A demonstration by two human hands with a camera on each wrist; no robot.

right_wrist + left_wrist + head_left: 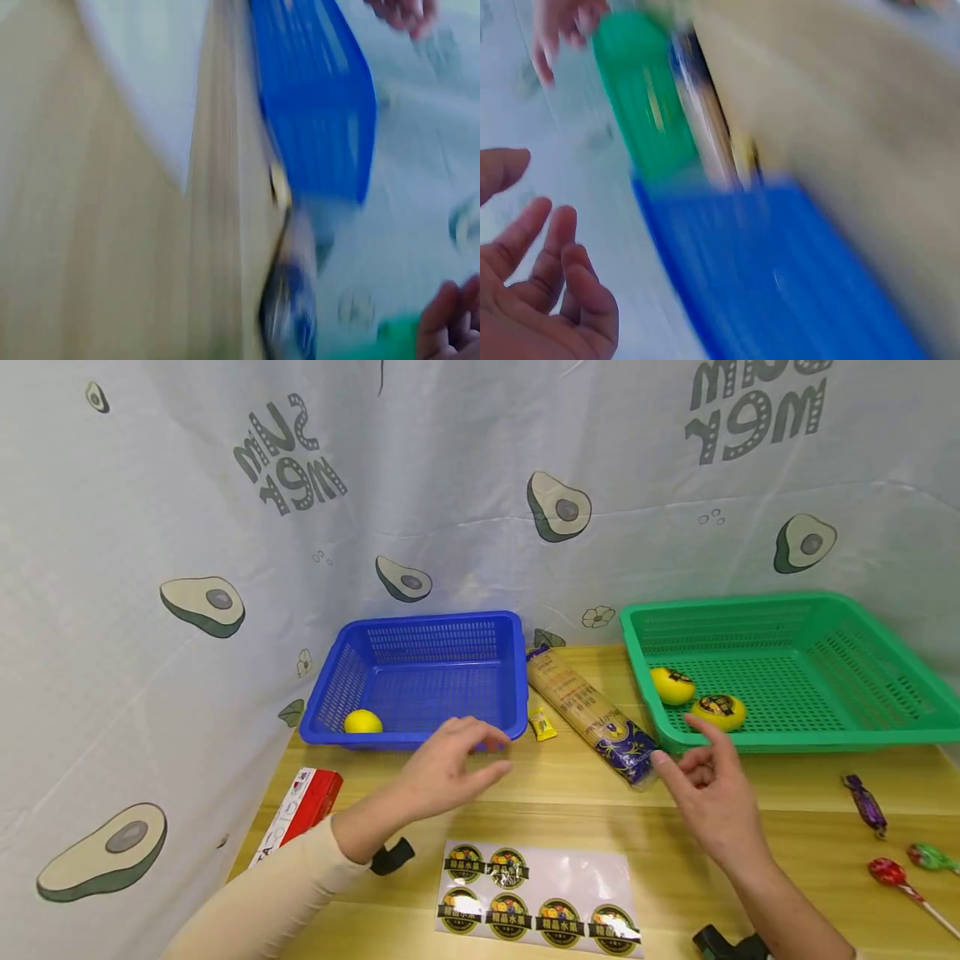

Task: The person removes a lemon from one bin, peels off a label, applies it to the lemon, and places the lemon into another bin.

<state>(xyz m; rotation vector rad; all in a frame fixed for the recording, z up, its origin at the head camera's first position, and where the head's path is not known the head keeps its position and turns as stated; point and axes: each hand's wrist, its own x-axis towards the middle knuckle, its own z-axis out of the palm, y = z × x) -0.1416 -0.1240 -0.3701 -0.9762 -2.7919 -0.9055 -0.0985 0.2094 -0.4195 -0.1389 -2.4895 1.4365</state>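
**Two empty hands above a wooden table, between a blue basket and a green one**

Head view: the left hand [450,768] hangs above the light wooden table [787,810], just in front of the blue perforated plastic basket [420,672]. Its fingers are loosely spread and hold nothing. One plain yellow round fruit [363,722] lies in the near left corner of that basket. The right hand [708,797] is raised with relaxed, slightly bent fingers, also empty; its fingertips are close to the dark blue end of a long clear-wrapped noodle packet [592,714], but contact cannot be told. That packet lies slantwise between the two baskets, with a small yellow sachet [542,724] just beside it. The green perforated plastic basket [862,677] holds two yellow round fruits with dark labels [697,697], near its front left. A glossy sheet of round fruit stickers [540,902] lies on the table between the forearms. A red and white box [300,806] sits at the left edge; wrapped sweets and lollipops [892,852] lie to the right.

Left wrist view: heavily blurred. The left hand [532,300] shows an open palm with fingers gently curved, nothing in it. The blue basket [780,277] and the green one [645,105] appear as smears.

Right wrist view: equally blurred. Only the fingertips of the right hand [450,322] show at the lower right corner; the blue basket [315,105] and the noodle packet [289,300] are smeared along the table.
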